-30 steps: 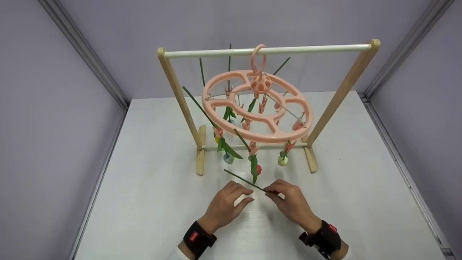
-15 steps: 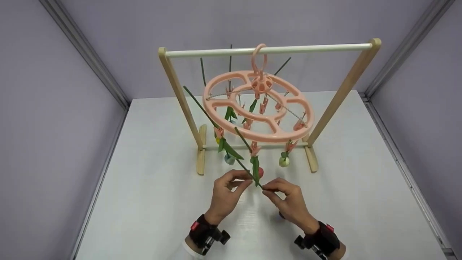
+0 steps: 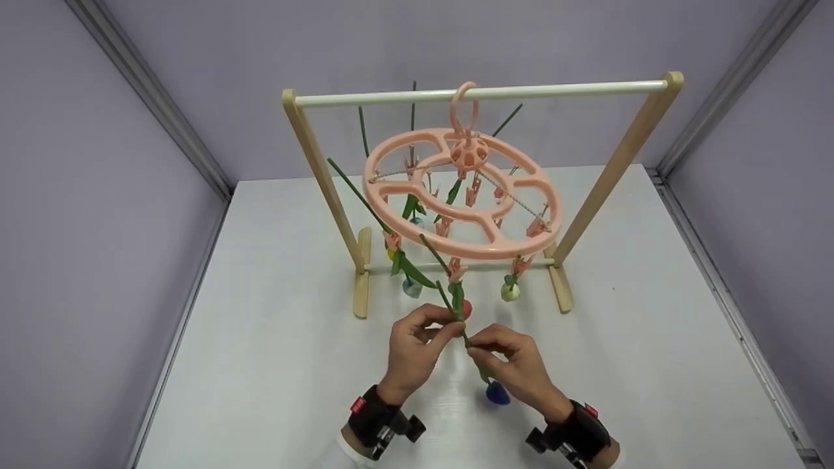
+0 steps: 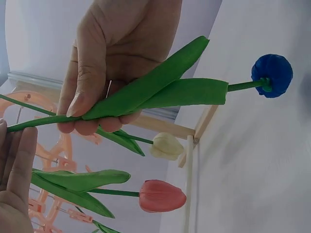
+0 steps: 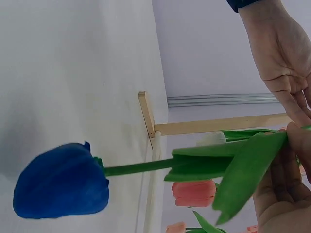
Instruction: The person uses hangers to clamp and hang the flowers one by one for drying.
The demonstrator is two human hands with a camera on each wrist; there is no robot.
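both hands meet just in front of the hanging clips, and between them runs one blue tulip (image 3: 496,393) with its head pointing down toward the table (image 3: 260,365). the right hand (image 3: 515,371) pinches the green stem with thumb and fingertips curled round it, right where the two long leaves start; in the left wrist view that pinch sits at the base of the leaves, and the blue bloom (image 4: 272,75) hangs past them, well beyond the grip and clear of any finger. the left hand (image 3: 414,348) pinches the same stem a little higher, its fingertips (image 4: 17,162) closing on the bare green part just beside the right hand's pinch. above the left hand's grip the stem rises at a slant toward the pink round clip hanger (image 3: 462,195).

in the right wrist view the blue bloom (image 5: 62,180) hangs below the grip, close over the white table, though contact cannot be told.

just beyond the two grips hang other tulips, heads down: a red one (image 4: 162,196) nearest, a pale cream one (image 4: 167,146) a little further off to the right. the hanger hooks over the white bar of a wooden rack (image 3: 606,176) that stands on the table behind the hands. black wrist straps (image 3: 374,420) sit on both forearms.
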